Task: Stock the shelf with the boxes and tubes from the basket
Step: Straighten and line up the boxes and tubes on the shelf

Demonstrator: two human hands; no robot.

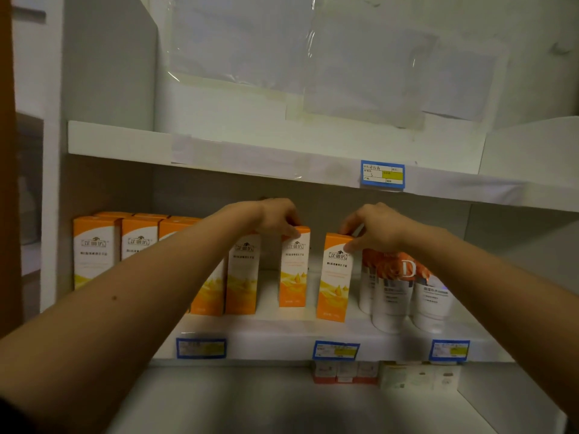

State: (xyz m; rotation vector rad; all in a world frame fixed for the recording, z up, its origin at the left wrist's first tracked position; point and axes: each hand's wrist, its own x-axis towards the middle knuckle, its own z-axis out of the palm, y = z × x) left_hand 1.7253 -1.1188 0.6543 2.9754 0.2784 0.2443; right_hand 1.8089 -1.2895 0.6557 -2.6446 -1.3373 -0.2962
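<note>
Currently left hand (pixel 279 219) grips the top of one box (pixel 294 267), fingers curled over it. Right hand (pixel 374 228) pinches the top of a second box (pixel 334 277). Both boxes stand upright on the shelf (pixel 282 338), long axis vertical, printed faces outward. Judgement: light, stiff card whose corners may crush, so hold by the top edge or side panels. Tubes (pixel 404 296) stand just right of them. Basket not in view.
</note>
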